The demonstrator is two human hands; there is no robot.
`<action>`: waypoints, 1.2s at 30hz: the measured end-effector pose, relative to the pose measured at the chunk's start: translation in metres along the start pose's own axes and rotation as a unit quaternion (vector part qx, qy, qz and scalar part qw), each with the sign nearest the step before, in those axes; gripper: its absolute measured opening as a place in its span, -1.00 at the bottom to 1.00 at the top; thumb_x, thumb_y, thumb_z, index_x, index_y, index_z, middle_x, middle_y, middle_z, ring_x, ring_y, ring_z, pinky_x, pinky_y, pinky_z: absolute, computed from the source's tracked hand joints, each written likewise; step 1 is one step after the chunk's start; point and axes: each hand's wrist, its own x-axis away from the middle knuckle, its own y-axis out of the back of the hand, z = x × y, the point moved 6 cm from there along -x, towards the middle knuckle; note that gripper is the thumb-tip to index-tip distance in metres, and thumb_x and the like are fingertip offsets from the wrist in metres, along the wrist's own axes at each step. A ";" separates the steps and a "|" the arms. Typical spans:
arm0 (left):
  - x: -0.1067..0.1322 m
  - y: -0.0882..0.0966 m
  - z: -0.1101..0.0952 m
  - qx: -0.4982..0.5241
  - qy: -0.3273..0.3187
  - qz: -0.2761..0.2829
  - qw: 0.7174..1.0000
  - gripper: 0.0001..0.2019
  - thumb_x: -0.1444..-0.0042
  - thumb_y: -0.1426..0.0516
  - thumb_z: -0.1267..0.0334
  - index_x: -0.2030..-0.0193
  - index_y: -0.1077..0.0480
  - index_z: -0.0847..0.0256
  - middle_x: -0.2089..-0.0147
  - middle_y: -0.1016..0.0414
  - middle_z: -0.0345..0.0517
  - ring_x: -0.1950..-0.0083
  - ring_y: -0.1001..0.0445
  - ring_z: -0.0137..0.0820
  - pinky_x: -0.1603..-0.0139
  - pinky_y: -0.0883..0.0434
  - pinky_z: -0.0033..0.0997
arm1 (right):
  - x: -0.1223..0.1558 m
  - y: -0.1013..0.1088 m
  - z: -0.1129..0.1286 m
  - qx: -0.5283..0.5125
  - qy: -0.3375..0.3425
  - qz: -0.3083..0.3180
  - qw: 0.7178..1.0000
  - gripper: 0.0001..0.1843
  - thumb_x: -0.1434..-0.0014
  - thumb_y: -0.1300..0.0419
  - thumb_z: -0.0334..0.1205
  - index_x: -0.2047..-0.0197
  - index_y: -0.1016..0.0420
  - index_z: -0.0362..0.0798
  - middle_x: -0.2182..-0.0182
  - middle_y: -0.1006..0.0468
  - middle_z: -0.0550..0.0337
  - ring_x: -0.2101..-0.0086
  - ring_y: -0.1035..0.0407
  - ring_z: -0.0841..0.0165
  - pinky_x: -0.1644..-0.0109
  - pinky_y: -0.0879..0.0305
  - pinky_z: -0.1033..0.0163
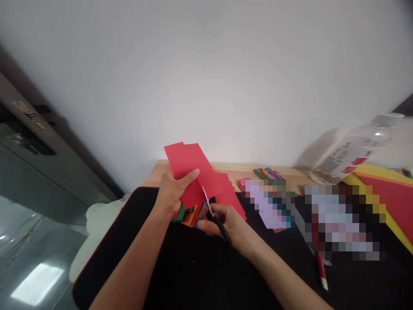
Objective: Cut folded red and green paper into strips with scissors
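Note:
My left hand [172, 189] pinches a sheet of red paper [196, 165], thumb on top, holding it raised above the black mat. Black-handled scissors [219, 224] are gripped in my right hand [230, 221]. Their metal blades point up and away, meeting the lower part of the sheet; how far they have cut is hard to tell. Beyond my right hand lie more red paper pieces [230, 200], fanned out. Below the held sheet sit green paper pieces [180, 214] and orange paper pieces [191, 217], partly covered by my hands.
A clear plastic bottle [358, 148] stands at the back right against the wall. Lilac paper [269, 215], a red pen-like stick [322, 271] and large red and yellow sheets [390, 198] lie rightward. The black mat [190, 275] ends at left, near a door [41, 172].

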 end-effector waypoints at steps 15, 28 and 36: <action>0.000 0.002 -0.001 -0.003 -0.012 -0.002 1.000 -0.77 0.26 -0.35 0.28 0.42 -0.48 0.28 0.37 -0.57 -0.10 0.37 -0.52 -0.33 0.30 -0.47 -0.33 | -0.004 0.005 -0.007 0.038 0.025 -0.014 0.999 -0.53 0.20 -0.37 0.13 0.43 -0.44 -0.11 0.66 -0.28 0.36 0.60 -0.13 0.52 0.53 -0.03 0.37; 0.003 0.000 -0.003 0.000 -0.010 -0.020 1.000 -0.76 0.28 -0.35 0.32 0.41 -0.47 0.29 0.40 -0.55 -0.14 0.41 -0.49 -0.36 0.34 -0.45 -0.35 | -0.005 0.004 -0.008 0.039 0.008 -0.036 0.999 -0.53 0.19 -0.36 0.13 0.47 -0.41 -0.12 0.74 -0.22 0.42 0.68 -0.12 0.55 0.58 -0.07 0.39; 0.004 0.000 -0.005 -0.006 -0.007 -0.020 1.000 -0.76 0.28 -0.35 0.31 0.42 -0.47 0.28 0.41 -0.55 -0.13 0.41 -0.50 -0.35 0.35 -0.45 -0.36 | -0.004 0.003 -0.007 0.034 -0.001 -0.042 0.999 -0.52 0.24 -0.39 0.11 0.48 -0.40 -0.12 0.75 -0.28 0.38 0.70 -0.15 0.53 0.61 -0.06 0.40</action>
